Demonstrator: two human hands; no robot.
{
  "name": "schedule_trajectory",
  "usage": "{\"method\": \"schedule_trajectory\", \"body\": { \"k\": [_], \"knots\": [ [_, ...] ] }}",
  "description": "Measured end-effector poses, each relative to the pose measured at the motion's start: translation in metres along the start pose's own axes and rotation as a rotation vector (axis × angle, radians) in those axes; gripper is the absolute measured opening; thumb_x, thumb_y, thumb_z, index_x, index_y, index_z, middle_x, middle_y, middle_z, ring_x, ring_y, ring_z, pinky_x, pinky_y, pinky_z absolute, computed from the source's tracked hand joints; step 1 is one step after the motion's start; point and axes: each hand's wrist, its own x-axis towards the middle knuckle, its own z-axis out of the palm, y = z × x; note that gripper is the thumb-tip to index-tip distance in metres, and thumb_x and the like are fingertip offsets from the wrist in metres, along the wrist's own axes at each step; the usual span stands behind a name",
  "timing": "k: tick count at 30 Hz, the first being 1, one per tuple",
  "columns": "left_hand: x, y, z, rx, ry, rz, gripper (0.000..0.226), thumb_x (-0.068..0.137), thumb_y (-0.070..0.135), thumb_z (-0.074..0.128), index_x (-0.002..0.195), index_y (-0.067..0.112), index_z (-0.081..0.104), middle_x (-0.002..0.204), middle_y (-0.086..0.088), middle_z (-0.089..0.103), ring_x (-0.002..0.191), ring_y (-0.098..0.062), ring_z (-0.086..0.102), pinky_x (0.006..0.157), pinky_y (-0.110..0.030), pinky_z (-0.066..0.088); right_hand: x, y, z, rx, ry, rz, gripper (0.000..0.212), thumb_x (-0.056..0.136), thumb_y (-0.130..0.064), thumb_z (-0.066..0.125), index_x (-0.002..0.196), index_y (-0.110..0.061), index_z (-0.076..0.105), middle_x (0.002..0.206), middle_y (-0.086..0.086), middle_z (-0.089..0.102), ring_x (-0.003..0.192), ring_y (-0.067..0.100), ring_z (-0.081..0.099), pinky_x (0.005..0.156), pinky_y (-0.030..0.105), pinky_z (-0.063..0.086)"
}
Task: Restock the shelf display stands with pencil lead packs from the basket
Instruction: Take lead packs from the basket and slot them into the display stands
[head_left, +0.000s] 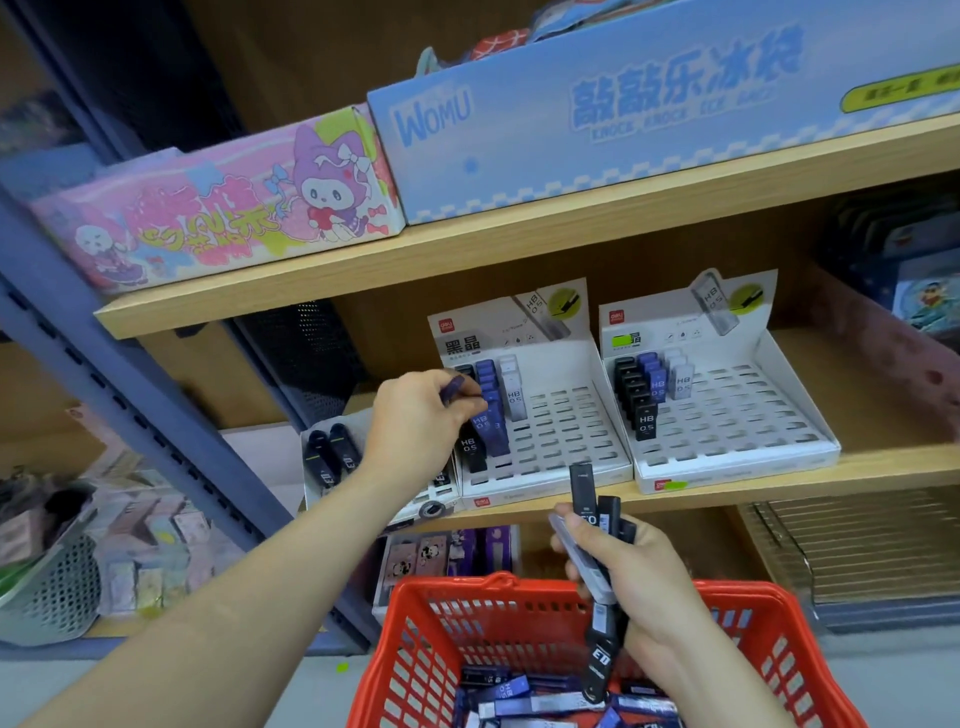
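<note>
My left hand (415, 418) pinches a purple lead pack (453, 388) over the left rows of the left white display stand (566, 447). That stand holds black, purple and white packs in its left columns. A second white stand (737, 415) to the right is likewise filled only at its left. My right hand (631, 577) grips a bunch of black and grey lead packs (597, 525) above the red basket (415, 618). Several purple and black packs (524, 696) lie loose in the basket.
A small tray with black packs (332, 457) stands left of the stands on the wooden shelf (779, 483). Pink (218, 218) and blue (649, 114) boxes fill the shelf above. A blue metal upright (130, 374) slants at left, beside a grey mesh bin (57, 592).
</note>
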Motion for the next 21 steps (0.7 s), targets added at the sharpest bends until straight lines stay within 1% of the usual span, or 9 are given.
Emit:
{"method": "schedule_trajectory", "body": {
  "k": [2, 5, 8, 10, 13, 16, 18, 20, 21],
  "knots": [
    [0.002, -0.007, 0.008, 0.026, -0.035, 0.020, 0.003, 0.082, 0.021, 0.073, 0.084, 0.018, 0.074, 0.085, 0.006, 0.071, 0.082, -0.011, 0.063, 0.077, -0.026, 0.048, 0.003, 0.001, -0.001, -0.006, 0.002, 0.009, 0.023, 0.084, -0.025, 0.073, 0.094, -0.004, 0.074, 0.082, 0.017, 0.071, 0.056, 0.015, 0.060, 0.055, 0.029, 0.045],
    [0.002, -0.015, 0.015, 0.034, -0.051, 0.028, 0.005, 0.082, 0.022, 0.074, 0.084, 0.018, 0.074, 0.081, 0.006, 0.069, 0.079, -0.012, 0.061, 0.071, -0.024, 0.043, 0.006, 0.001, -0.002, -0.004, 0.010, 0.016, 0.024, 0.084, -0.025, 0.073, 0.095, -0.004, 0.074, 0.081, 0.017, 0.070, 0.057, 0.016, 0.059, 0.055, 0.030, 0.044],
    [0.006, -0.017, 0.019, 0.027, -0.057, 0.043, 0.005, 0.081, 0.022, 0.074, 0.084, 0.017, 0.074, 0.084, 0.004, 0.071, 0.084, -0.013, 0.063, 0.077, -0.027, 0.047, 0.008, 0.001, -0.002, 0.013, 0.011, 0.018, 0.026, 0.083, -0.025, 0.073, 0.096, -0.003, 0.074, 0.079, 0.016, 0.069, 0.058, 0.018, 0.058, 0.054, 0.030, 0.044],
    [0.009, -0.017, 0.023, 0.043, -0.101, 0.042, 0.004, 0.082, 0.021, 0.073, 0.084, 0.017, 0.073, 0.086, 0.004, 0.070, 0.088, -0.015, 0.062, 0.080, -0.028, 0.048, 0.007, 0.000, -0.001, 0.028, 0.002, 0.021, 0.023, 0.086, -0.022, 0.071, 0.096, -0.002, 0.073, 0.076, 0.014, 0.071, 0.056, 0.016, 0.059, 0.051, 0.028, 0.044],
    [0.013, -0.018, 0.032, 0.095, -0.139, 0.063, 0.002, 0.084, 0.020, 0.071, 0.083, 0.019, 0.068, 0.085, 0.009, 0.060, 0.091, -0.015, 0.058, 0.079, -0.025, 0.042, 0.005, -0.003, 0.002, 0.048, -0.006, 0.024, 0.021, 0.087, -0.019, 0.069, 0.096, 0.000, 0.071, 0.072, 0.012, 0.071, 0.053, 0.014, 0.061, 0.047, 0.025, 0.044],
    [0.015, -0.020, 0.040, 0.107, -0.101, 0.086, 0.010, 0.084, 0.016, 0.071, 0.091, 0.010, 0.071, 0.091, 0.007, 0.051, 0.088, -0.010, 0.051, 0.076, -0.016, 0.035, 0.003, -0.006, 0.004, 0.083, -0.023, 0.032, 0.027, 0.082, -0.020, 0.071, 0.097, 0.002, 0.070, 0.072, 0.013, 0.070, 0.054, 0.015, 0.062, 0.045, 0.024, 0.044],
    [0.015, -0.019, 0.041, 0.115, -0.103, 0.082, 0.014, 0.084, 0.021, 0.071, 0.094, 0.012, 0.072, 0.093, 0.006, 0.052, 0.088, -0.011, 0.051, 0.075, -0.018, 0.035, 0.002, -0.008, 0.004, 0.123, -0.031, 0.035, 0.034, 0.075, -0.024, 0.073, 0.097, 0.002, 0.071, 0.073, 0.013, 0.069, 0.056, 0.017, 0.062, 0.044, 0.023, 0.044],
    [0.011, -0.014, 0.038, 0.028, -0.063, 0.020, 0.017, 0.087, 0.031, 0.067, 0.097, 0.018, 0.070, 0.093, 0.004, 0.056, 0.086, -0.012, 0.054, 0.073, -0.022, 0.040, 0.000, -0.010, 0.004, 0.174, -0.044, 0.041, 0.036, 0.069, -0.025, 0.074, 0.095, 0.000, 0.073, 0.073, 0.014, 0.068, 0.057, 0.018, 0.061, 0.044, 0.023, 0.045],
    [0.008, -0.010, 0.034, -0.126, -0.026, -0.056, 0.017, 0.090, 0.034, 0.062, 0.098, 0.020, 0.067, 0.092, 0.003, 0.059, 0.080, -0.011, 0.056, 0.067, -0.022, 0.041, -0.001, -0.012, 0.005, 0.194, -0.050, 0.043, 0.036, 0.068, -0.025, 0.074, 0.095, -0.001, 0.073, 0.073, 0.015, 0.068, 0.057, 0.019, 0.061, 0.043, 0.022, 0.045]
  ]
}}
